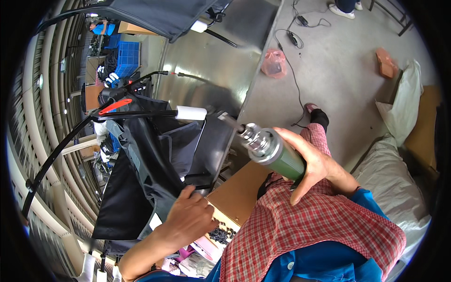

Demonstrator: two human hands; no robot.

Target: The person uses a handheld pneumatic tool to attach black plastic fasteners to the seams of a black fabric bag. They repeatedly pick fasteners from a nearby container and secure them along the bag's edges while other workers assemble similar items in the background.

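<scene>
The right hand [315,165] is wrapped around a fat green power tool with a silver metal nose [287,162]. The tool is up over the red-and-white checked cloth apron [277,214], and its thin tip points toward a round white foam sleeve [191,113] on a bent black tube [145,114]. The left hand [190,214] has curled fingers near the black cloth [150,150]; I can't tell if it grips anything. Beyond is a shiny metal table [199,56].

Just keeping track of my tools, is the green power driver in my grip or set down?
In your grip: the right grip curls around the green power driver, thumb on the near side.
</scene>
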